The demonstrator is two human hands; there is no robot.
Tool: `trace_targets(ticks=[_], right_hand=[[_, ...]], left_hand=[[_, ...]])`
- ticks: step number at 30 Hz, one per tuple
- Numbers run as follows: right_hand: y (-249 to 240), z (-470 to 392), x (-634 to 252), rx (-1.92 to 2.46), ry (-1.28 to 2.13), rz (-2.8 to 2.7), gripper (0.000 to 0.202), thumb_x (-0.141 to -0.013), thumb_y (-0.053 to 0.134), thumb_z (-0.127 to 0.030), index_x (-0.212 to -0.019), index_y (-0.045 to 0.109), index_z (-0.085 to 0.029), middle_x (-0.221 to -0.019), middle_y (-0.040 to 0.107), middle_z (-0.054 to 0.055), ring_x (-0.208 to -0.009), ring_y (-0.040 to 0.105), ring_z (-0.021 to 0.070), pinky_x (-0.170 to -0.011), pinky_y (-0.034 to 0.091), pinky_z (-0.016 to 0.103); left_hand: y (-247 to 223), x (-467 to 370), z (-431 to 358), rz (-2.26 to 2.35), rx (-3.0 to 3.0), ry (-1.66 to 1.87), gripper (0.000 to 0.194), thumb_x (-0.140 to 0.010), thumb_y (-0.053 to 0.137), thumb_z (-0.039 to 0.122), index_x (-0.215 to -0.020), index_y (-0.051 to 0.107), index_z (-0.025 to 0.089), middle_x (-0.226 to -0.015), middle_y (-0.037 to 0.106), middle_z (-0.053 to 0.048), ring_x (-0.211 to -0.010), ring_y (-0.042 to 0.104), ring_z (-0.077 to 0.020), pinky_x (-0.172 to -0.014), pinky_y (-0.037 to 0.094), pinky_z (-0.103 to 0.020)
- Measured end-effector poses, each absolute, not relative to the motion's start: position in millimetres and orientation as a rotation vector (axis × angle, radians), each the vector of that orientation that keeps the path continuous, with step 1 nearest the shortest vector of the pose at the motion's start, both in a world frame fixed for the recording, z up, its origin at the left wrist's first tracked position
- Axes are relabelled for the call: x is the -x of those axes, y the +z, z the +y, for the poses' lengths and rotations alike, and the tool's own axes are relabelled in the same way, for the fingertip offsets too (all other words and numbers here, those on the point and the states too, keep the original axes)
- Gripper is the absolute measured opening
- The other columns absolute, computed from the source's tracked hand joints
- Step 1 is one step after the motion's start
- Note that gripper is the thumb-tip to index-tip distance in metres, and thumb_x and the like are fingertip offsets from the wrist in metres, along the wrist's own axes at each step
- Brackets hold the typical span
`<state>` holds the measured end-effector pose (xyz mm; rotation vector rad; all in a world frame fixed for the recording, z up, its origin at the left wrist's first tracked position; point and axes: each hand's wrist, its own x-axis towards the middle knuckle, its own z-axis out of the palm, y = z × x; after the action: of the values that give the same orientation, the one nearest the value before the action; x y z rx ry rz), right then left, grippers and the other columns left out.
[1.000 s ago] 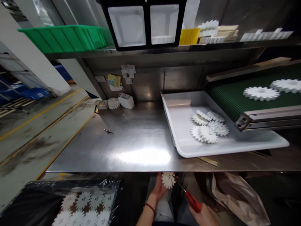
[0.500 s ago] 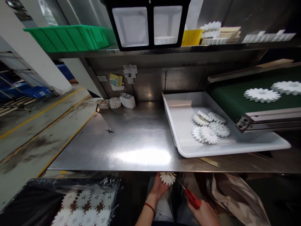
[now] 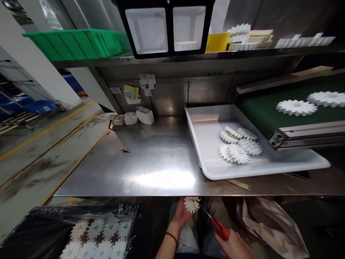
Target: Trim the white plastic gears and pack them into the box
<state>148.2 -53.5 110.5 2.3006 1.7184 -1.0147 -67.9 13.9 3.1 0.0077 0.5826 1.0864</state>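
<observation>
Just below the table's front edge, my left hand (image 3: 183, 213) is closed on a white toothed gear (image 3: 192, 204), its fingers partly behind the gear. My right hand (image 3: 234, 244) wraps around the red handle of a tool with a thin metal shaft (image 3: 220, 228). The shaft points up and left at the gear, and its tip is close to the gear's right edge. Whether the tip touches it is too small to tell. More white gears (image 3: 238, 153) lie in a loose heap in the grey tray (image 3: 212, 174) on the table.
A green conveyor belt (image 3: 258, 104) carrying gears (image 3: 296, 108) ends over the tray. At lower left, a plastic-lined box (image 3: 29, 230) holds rows of gears (image 3: 98, 233). A small metal piece (image 3: 124, 150) lies on the steel table (image 3: 159, 151). A green bin (image 3: 75, 45) stands on the shelf.
The gear has turned slightly in my left hand. The tool's tip has shifted from over the gear's face toward its right edge. The whole view has moved a little.
</observation>
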Motion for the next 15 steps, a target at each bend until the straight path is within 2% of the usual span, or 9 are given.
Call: trace_targets(ticks=[4,11,15], right_hand=[[109,-44,-159,-2.309,-0.97,1.681,0.025,-0.088,0.069,-0.042,-0.091,0.082,-0.021,-0.101,0.085,0.018,-0.103,0.081,0.0376,-0.083,0.06,0.035],[98,-67,-144,-2.231,-1.016,1.709,0.025,-0.091,0.068,-0.039,-0.099,0.083,-0.021,-0.106,0.086,0.016,-0.103,0.082,0.0317,-0.083,0.06,0.03],[94,-55,-137,-2.259,-0.973,1.741,0.033,-0.094,0.065,-0.043,-0.099,0.082,-0.016,-0.107,0.084,0.022,-0.104,0.081,0.0365,-0.084,0.06,0.035]], left_hand=[[4,68,16,0.581,-0.023,1.102,0.033,-0.1,0.065,0.047,-0.115,0.07,0.018,-0.115,0.073,-0.008,-0.1,0.071,-0.0223,-0.089,0.061,-0.044],[-3,65,16,0.604,-0.002,1.068,0.036,-0.099,0.066,0.047,-0.121,0.068,0.017,-0.122,0.072,-0.01,-0.104,0.071,-0.0239,-0.091,0.061,-0.046],[1,66,14,0.609,-0.004,1.081,0.037,-0.099,0.066,0.048,-0.121,0.068,0.017,-0.123,0.071,-0.01,-0.105,0.07,-0.0243,-0.092,0.061,-0.047]])
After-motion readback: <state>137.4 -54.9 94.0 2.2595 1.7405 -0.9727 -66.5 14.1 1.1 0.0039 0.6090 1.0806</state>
